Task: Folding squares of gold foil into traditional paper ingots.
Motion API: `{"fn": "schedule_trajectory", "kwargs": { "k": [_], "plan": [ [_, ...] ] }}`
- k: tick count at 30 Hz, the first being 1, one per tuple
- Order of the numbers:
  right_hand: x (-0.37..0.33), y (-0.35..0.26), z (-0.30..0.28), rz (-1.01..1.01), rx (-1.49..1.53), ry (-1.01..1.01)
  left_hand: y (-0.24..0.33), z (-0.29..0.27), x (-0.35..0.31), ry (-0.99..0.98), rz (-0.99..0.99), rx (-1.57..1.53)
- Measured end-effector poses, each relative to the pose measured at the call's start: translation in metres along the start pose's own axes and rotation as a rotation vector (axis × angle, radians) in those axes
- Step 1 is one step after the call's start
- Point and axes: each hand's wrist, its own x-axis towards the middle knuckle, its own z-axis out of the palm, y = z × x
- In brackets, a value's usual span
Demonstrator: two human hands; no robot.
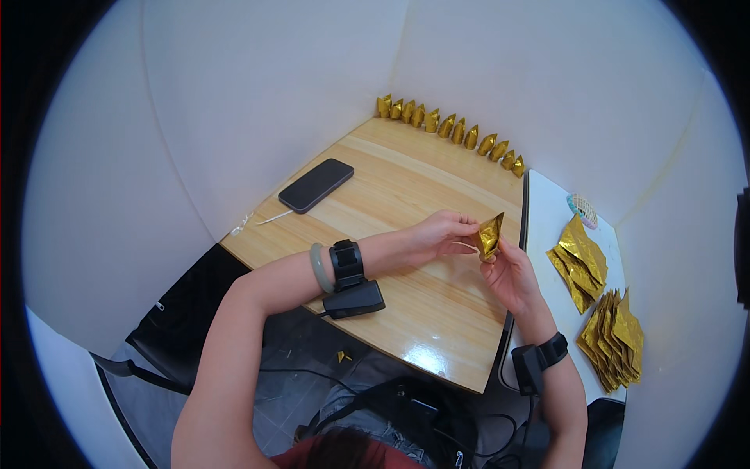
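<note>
Over the right part of the wooden table [375,187], both my hands hold one piece of folded gold foil paper [490,235]. It has a pointed top and a hollow-looking middle. My left hand [442,237] pinches its left side between thumb and fingers. Gripping its lower right side is my right hand [512,275], with the thumb up along the edge. Some fingertips are hidden behind the paper. A row of finished-looking folded gold paper pieces [432,119] stands along the table's far edge against the wall.
A black phone [316,185] with a white cable lies at the table's left. On the white table [547,207] to the right are gold paper sheets [578,262], a thicker gold stack [612,340] and a patterned round object [583,210]. Gold scraps [344,356] lie on the floor.
</note>
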Motion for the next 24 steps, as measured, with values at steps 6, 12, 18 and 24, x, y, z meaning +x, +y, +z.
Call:
{"fn": "schedule_trajectory", "kwargs": {
  "k": [6, 12, 18, 24],
  "plan": [
    [0.0, 0.001, 0.002, -0.007, -0.069, 0.041, 0.003, 0.003, -0.005, 0.036, 0.038, 0.01],
    [-0.001, 0.001, 0.006, -0.013, -0.082, 0.051, 0.006, 0.009, -0.007, 0.054, 0.034, 0.012],
    [0.0, 0.003, 0.008, 0.016, -0.193, 0.069, 0.002, 0.005, -0.002, 0.082, 0.026, 0.129],
    [-0.002, 0.004, 0.008, 0.069, -0.259, 0.105, -0.002, 0.005, 0.0, 0.215, 0.038, 0.247]
  ]
}}
